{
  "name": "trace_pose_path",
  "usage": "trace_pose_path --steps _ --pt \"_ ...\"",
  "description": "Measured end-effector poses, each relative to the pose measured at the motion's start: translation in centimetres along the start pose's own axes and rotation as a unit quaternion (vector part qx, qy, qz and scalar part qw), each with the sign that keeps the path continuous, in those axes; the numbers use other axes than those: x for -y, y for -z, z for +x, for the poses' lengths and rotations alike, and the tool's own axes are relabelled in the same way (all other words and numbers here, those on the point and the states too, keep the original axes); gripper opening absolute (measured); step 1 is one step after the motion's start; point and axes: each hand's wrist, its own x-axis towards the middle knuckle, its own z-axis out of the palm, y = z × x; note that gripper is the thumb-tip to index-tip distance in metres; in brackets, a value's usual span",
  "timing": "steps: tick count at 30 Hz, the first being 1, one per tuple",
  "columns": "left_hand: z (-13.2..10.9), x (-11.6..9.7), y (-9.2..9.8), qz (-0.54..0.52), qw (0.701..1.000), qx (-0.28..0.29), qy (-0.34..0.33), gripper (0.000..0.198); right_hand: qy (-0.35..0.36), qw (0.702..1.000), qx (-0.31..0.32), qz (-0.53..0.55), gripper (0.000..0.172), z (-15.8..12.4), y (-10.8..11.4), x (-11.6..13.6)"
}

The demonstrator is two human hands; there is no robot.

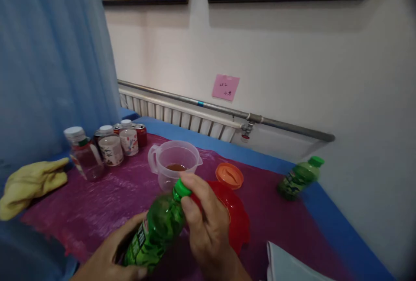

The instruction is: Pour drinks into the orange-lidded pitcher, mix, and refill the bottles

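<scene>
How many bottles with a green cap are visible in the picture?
2. One bottle is in the left hand, with the right hand at its cap; the other bottle stands on the table's right side.

On the wall [286, 56] beyond the measuring jug [166, 179] and to its right, a pink note [225, 87] bears small dark handwriting — what looks like "252", with two characters beneath, the first seemingly "小", the second unclear. White characters stand on the label [141, 235] of the tilted green bottle [164, 218] just in front of the jug — too blurred to read, as is the lettering on the other green bottle [298, 179], right of the jug.
</scene>
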Motion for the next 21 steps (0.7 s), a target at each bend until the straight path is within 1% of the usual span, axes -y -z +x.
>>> trace_pose_path --steps 2,3,5,8,10,12,13,14,16,18,19,21 --pt "-0.2 -0.1 0.2 -0.036 0.999 0.006 0.015 0.088 0.051 0.998 0.033 -0.017 0.056 -0.2 -0.2 0.4" --pt "-0.4 -0.1 0.4 -0.047 0.999 0.0 0.015 0.087 0.067 0.996 0.046 -0.021 0.06 -0.3 -0.4 0.6" --pt "-0.5 0.2 0.9 -0.048 0.999 -0.017 0.018 0.085 0.075 0.995 0.07 -0.016 0.062 -0.3 -0.7 0.9" --pt "-0.6 0.5 1.6 -0.037 0.998 -0.041 0.032 0.085 0.044 0.993 0.105 0.016 0.062 -0.3 -1.1 1.0" --pt "-0.5 0.5 1.9 -0.026 0.998 -0.047 0.033 0.085 0.021 0.992 0.119 0.029 0.062 -0.3 -1.1 0.9" --pt "0.0 -0.1 2.1 -0.011 0.998 -0.063 0.024 0.085 0.0 0.993 0.113 0.023 0.061 -0.4 -0.9 0.7" --pt "0.4 -0.5 2.4 -0.009 0.996 -0.082 0.019 0.084 -0.011 0.995 0.101 0.018 0.059 -0.4 -0.7 0.7" --pt "1.0 -1.0 2.6 -0.014 0.994 -0.108 0.013 0.084 -0.026 0.996 0.086 0.014 0.056 -0.3 -0.5 0.6" --pt "2.6 -2.0 3.6 -0.04 0.983 -0.18 -0.007 0.084 -0.056 0.996 0.062 0.007 0.05 -0.2 0.0 0.6" --pt "4.8 -3.0 4.9 -0.059 0.967 -0.245 -0.029 0.086 -0.061 0.997 0.053 0.003 0.043 0.1 0.3 0.6" --pt "6.2 -3.3 5.6 -0.058 0.961 -0.267 -0.039 0.085 -0.056 0.997 0.057 0.001 0.041 0.2 0.4 0.7" --pt "9.0 -3.7 7.0 -0.042 0.954 -0.291 -0.053 0.082 -0.044 0.996 0.073 -0.006 0.039 0.4 0.4 0.7"
